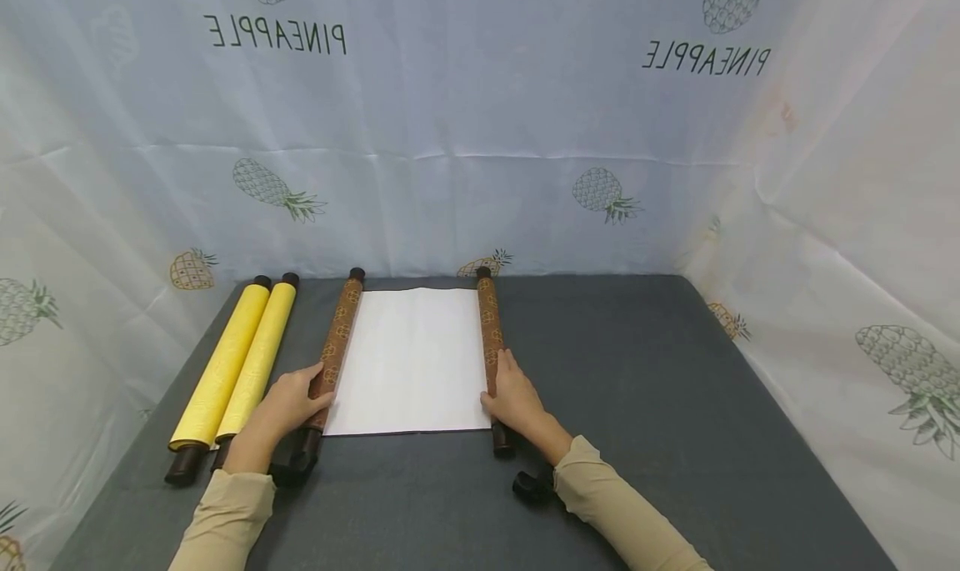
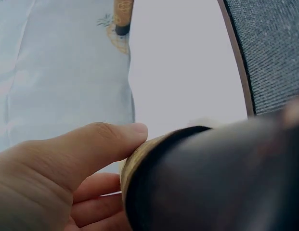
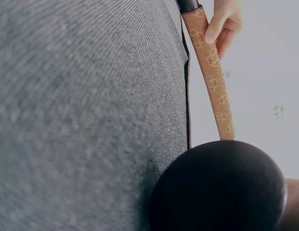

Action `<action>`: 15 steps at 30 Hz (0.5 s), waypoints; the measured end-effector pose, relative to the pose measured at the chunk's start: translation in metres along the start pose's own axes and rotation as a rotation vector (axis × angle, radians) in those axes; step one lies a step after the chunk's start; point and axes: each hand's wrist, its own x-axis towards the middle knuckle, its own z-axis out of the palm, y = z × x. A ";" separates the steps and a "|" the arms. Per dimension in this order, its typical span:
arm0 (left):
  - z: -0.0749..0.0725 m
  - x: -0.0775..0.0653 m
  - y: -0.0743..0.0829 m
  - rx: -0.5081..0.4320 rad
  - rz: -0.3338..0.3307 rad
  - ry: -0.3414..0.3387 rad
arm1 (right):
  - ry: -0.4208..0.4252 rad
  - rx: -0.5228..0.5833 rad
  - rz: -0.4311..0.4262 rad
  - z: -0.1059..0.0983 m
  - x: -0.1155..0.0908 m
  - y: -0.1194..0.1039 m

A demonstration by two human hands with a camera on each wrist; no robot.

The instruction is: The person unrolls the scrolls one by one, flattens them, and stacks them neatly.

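Observation:
A brown patterned scroll lies partly unrolled on the dark table, with white paper [image 1: 411, 361] spread between its left roll [image 1: 341, 325] and right roll [image 1: 489, 317]. Near its lower end, my left hand [image 1: 281, 408] grips the left roll, thumb on the inner side. In the left wrist view the left thumb [image 2: 103, 142] presses the roll beside its dark end knob [image 2: 202, 178], other fingers behind. My right hand [image 1: 519, 400] holds the lower part of the right roll, thumb toward the paper. A dark knob [image 3: 219, 190] hides most of that hand in the right wrist view.
Two yellow scrolls, an outer one [image 1: 223, 363] and an inner one [image 1: 260, 350], lie rolled up to the left of my left hand. Dark grey cloth [image 1: 637, 388] covers the table. A white pineapple-print curtain [image 1: 450, 96] hangs behind and at both sides.

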 end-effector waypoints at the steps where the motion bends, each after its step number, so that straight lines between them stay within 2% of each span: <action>1: 0.000 0.000 0.000 0.002 -0.001 0.002 | -0.001 0.003 0.000 0.000 0.000 0.000; 6: 0.001 -0.002 -0.001 0.006 -0.009 0.022 | -0.004 0.007 0.004 -0.001 -0.001 0.002; 15: 0.001 -0.003 -0.005 0.007 0.017 0.074 | 0.014 0.024 0.017 -0.003 -0.002 0.001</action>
